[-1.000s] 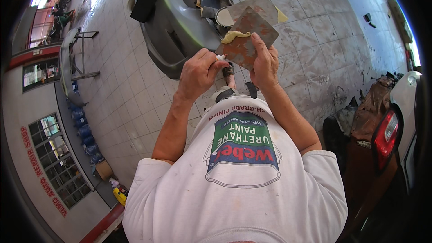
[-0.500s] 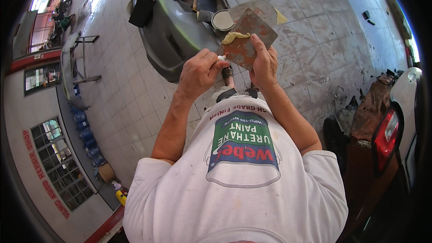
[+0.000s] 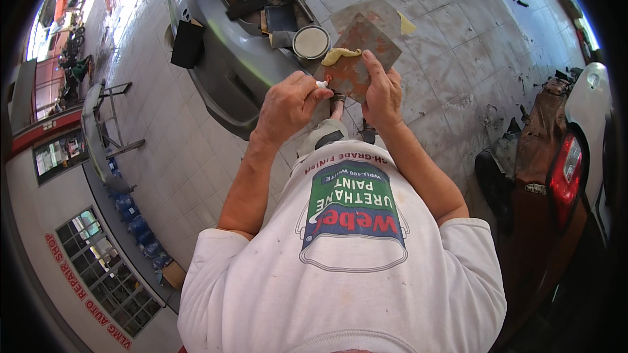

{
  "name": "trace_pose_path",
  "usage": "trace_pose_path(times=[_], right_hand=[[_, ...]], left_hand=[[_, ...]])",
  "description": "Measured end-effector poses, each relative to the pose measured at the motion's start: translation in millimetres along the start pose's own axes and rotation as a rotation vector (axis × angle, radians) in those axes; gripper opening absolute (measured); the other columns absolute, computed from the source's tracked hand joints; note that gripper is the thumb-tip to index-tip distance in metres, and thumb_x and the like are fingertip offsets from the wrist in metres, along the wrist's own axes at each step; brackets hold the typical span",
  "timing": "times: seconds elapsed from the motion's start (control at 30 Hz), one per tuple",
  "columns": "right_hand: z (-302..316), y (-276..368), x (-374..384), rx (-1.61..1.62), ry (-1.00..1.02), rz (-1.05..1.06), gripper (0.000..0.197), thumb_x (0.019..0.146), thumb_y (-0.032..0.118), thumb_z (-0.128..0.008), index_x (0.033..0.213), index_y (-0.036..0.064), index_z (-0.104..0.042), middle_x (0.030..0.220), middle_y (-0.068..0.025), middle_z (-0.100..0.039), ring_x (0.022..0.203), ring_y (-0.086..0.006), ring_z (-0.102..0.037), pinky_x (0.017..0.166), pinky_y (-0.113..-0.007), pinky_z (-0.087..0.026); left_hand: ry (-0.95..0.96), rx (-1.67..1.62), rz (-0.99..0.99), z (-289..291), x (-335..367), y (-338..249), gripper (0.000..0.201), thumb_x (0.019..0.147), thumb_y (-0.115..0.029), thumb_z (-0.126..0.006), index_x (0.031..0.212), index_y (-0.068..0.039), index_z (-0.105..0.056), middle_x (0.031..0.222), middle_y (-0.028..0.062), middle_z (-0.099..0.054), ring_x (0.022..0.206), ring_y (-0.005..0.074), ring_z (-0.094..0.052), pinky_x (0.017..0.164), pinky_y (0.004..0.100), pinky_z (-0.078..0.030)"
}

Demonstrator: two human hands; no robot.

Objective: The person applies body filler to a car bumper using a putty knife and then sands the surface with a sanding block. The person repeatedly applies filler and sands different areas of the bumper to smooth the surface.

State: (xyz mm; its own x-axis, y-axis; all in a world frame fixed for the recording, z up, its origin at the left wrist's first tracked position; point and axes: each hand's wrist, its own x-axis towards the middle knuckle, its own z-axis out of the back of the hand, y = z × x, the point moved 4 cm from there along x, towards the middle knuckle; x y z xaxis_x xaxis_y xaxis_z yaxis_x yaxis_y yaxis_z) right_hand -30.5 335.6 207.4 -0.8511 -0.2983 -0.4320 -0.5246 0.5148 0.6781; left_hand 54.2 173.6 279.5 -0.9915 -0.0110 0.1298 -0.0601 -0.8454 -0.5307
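My left hand (image 3: 288, 108) is closed around a small tube, mostly hidden by the fingers; only its white nozzle (image 3: 322, 84) shows. That tip touches or nearly touches a dab of red paste (image 3: 328, 78) at the near left part of a flat mixing plate (image 3: 360, 29). Gripping the plate by its near right edge is my right hand (image 3: 383, 91), thumb on top and fingers underneath. Reddish-brown stains mark the plate's grey surface. Across its middle lies a thick strand of pale yellow putty (image 3: 341, 57).
Beyond my left hand stands a grey car bumper (image 3: 222, 59). Next to the plate is an open round can (image 3: 311, 42), among sanding papers and blocks. A red tail light (image 3: 568, 170) on a car body is at the right. Blue bottles (image 3: 139, 227) line the left wall.
My view has turned, so the bumper, can and wall sit elsewhere in the picture. Both hands keep their holds, and the tube's tip stays by the plate's near left part.
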Motion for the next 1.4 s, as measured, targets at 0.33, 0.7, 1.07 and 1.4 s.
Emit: trace_pose_path(times=[0.33,0.7,1.07,1.4], right_hand=[[8,-19,37,0.025,-0.249,0.038,0.035,0.107,0.026,-0.075,0.128,0.0017,-0.064,0.120,-0.0103,-0.070,0.106,-0.0201,-0.075,0.088,-0.041,-0.066],[27,-30,8,0.350,-0.194,-0.186,0.027,0.111,0.023,-0.065,0.128,0.0012,-0.068,0.119,-0.0115,-0.078,0.107,-0.0258,-0.079,0.091,-0.043,-0.066],[-7,-42,-26,-0.185,0.060,-0.367,0.037,0.103,0.010,-0.072,0.135,-0.0052,-0.061,0.121,-0.0168,-0.076,0.103,-0.0262,-0.079,0.086,-0.041,-0.068],[-95,-138,-78,0.027,0.581,-0.551,0.051,0.114,0.032,-0.060,0.149,-0.0047,-0.057,0.136,-0.0200,-0.073,0.121,-0.0315,-0.075,0.107,-0.050,-0.060]], left_hand=[[0.243,-0.073,0.079,-46,43,134,0.035,0.103,-0.038,-0.077,0.095,-0.004,-0.075,0.091,0.0156,-0.068,0.086,0.0385,-0.069,0.076,0.0486,-0.053],[0.301,-0.007,0.197,-207,111,297,0.035,0.099,-0.041,-0.075,0.121,-0.014,-0.076,0.119,0.0139,-0.072,0.115,0.0387,-0.069,0.100,0.0504,-0.056],[0.352,-1.801,0.711,-80,51,200,0.067,0.108,-0.058,-0.067,0.142,0.000,-0.069,0.129,0.0081,-0.076,0.103,0.0162,-0.075,0.092,0.0356,-0.061],[-0.742,-1.713,0.526,93,-211,212,0.044,0.098,0.008,-0.071,0.138,-0.008,-0.070,0.124,0.0106,-0.079,0.111,0.0199,-0.077,0.099,0.0398,-0.065]])
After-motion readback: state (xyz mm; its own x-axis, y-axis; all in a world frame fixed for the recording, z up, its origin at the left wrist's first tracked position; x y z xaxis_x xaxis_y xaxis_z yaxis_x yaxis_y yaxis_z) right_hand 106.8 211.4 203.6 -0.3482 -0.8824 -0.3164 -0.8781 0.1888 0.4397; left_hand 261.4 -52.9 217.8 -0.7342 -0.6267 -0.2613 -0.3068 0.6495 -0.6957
